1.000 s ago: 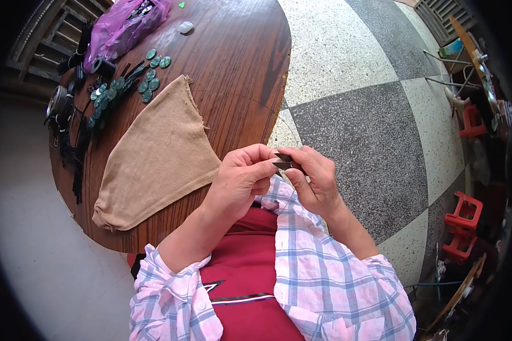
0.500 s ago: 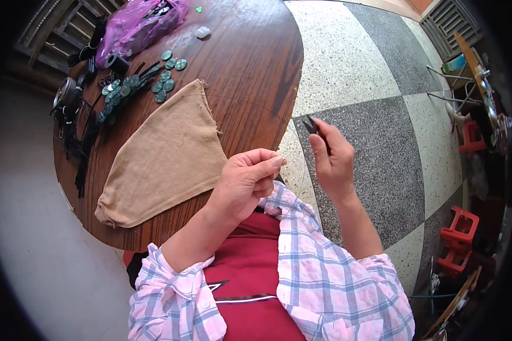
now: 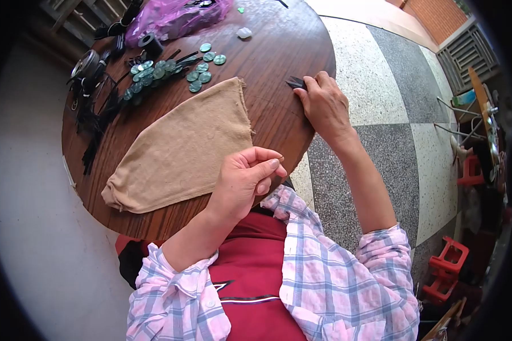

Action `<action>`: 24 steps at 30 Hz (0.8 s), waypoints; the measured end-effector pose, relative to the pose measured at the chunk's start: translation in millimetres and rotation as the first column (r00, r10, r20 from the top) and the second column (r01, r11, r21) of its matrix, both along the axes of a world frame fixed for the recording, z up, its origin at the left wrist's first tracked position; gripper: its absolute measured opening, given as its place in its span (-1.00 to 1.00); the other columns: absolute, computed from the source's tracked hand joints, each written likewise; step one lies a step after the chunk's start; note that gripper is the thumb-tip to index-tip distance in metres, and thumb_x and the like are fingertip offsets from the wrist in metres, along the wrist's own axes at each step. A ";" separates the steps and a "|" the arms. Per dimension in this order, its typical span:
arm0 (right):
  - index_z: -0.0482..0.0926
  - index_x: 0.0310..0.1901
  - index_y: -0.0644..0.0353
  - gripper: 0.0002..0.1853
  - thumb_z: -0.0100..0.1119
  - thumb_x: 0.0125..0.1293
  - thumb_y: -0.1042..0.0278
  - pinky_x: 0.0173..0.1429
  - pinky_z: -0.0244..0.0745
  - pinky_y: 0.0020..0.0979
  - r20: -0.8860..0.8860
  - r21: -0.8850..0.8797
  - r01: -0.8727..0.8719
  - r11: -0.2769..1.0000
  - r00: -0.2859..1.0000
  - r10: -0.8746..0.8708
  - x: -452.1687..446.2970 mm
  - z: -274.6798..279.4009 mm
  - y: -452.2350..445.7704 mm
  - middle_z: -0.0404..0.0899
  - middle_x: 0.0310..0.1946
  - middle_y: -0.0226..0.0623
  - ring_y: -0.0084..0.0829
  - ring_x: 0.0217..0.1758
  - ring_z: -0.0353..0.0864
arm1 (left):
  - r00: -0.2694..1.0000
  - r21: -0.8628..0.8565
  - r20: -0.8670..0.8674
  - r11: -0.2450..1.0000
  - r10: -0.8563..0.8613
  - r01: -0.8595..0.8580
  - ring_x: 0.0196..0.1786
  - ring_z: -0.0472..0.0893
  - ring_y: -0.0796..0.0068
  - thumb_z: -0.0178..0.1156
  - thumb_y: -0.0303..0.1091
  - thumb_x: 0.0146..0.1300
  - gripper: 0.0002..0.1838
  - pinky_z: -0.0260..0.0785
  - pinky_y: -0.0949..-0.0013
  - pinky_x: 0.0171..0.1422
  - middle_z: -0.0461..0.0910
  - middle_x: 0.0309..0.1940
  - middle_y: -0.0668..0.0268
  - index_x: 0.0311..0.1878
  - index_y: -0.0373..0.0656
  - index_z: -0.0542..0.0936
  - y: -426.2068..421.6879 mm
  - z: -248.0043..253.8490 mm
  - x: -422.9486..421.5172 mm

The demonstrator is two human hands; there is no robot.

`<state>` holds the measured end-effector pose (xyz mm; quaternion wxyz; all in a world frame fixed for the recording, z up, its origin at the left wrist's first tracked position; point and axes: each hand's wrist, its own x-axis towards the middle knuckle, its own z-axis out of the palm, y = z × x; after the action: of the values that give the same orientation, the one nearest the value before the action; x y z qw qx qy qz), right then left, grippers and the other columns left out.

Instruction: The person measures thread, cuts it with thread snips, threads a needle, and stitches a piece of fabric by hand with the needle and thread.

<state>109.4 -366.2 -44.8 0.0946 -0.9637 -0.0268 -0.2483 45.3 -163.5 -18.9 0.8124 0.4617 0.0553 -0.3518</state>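
My right hand [image 3: 327, 109] is at the right edge of the wooden table, closed around small black thread snips [image 3: 295, 83] whose tips point left over the tabletop. My left hand [image 3: 243, 177] is in front of the table edge, thumb and forefinger pinched together. Whatever is between those fingertips is too small to make out. Just beyond the left hand lies a tan cloth piece [image 3: 182, 149], flat on the table, with a frayed right edge and a bunched lower left corner.
Several green shell-like discs [image 3: 199, 75] lie on the table [image 3: 279, 122] beyond the cloth. Near them are a black thread spool [image 3: 150, 45], black cords [image 3: 96, 128], a purple plastic bag [image 3: 179, 21] and a small white lump [image 3: 244, 33]. Red stools [image 3: 446, 264] stand at right.
My right hand has moved up and forward with the snips, from over the floor to the table's edge. My left hand keeps its pinch. The view has shifted slightly.
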 end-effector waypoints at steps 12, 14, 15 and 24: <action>0.54 -0.35 0.17 -0.89 0.18 0.04 0.47 -0.22 0.32 -0.39 0.066 0.483 -0.484 0.730 0.851 0.521 -60.9 42.0 39.9 0.53 -0.40 -0.35 -0.37 -0.32 0.51 | 0.980 0.018 0.179 0.996 0.082 -0.086 -0.69 0.29 0.76 0.08 -0.52 0.20 -0.93 0.09 0.72 -0.64 0.56 -0.50 0.24 -0.29 -0.30 0.51 20.3 4.0 4.5; 0.53 -0.36 0.17 -0.89 0.20 0.02 0.49 -0.24 0.32 -0.41 0.124 0.454 -0.537 0.711 0.829 0.546 -68.2 42.3 46.9 0.53 -0.45 -0.36 -0.38 -0.36 0.52 | 0.976 0.035 0.201 0.996 0.079 -0.088 -0.69 0.29 0.77 0.07 -0.52 0.20 -0.93 0.09 0.72 -0.64 0.56 -0.50 0.25 -0.29 -0.30 0.50 21.0 5.1 3.4; 0.53 -0.37 0.17 -0.89 0.20 0.01 0.49 -0.24 0.32 -0.41 0.125 0.440 -0.542 0.716 0.826 0.549 -70.3 43.0 48.9 0.53 -0.44 -0.36 -0.38 -0.36 0.52 | 0.974 0.051 0.214 0.995 0.076 -0.089 -0.69 0.29 0.78 0.07 -0.52 0.20 -0.93 0.08 0.73 -0.64 0.56 -0.50 0.26 -0.29 -0.30 0.50 21.7 6.0 2.8; 0.51 -0.37 0.15 -0.87 0.21 -0.01 0.48 -0.21 0.33 -0.38 0.140 0.349 -0.567 0.746 0.819 0.557 -74.2 45.1 60.1 0.53 -0.42 -0.37 -0.39 -0.35 0.52 | 0.957 0.095 0.282 0.990 0.071 -0.102 -0.69 0.29 0.80 0.05 -0.52 0.21 -0.93 0.06 0.74 -0.64 0.55 -0.51 0.29 -0.29 -0.31 0.50 27.7 10.1 -2.7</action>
<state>35.2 -306.2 0.3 0.3469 -0.8709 -0.2689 -0.2213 42.6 -135.8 -8.9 0.8005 0.5471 -0.0203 -0.2439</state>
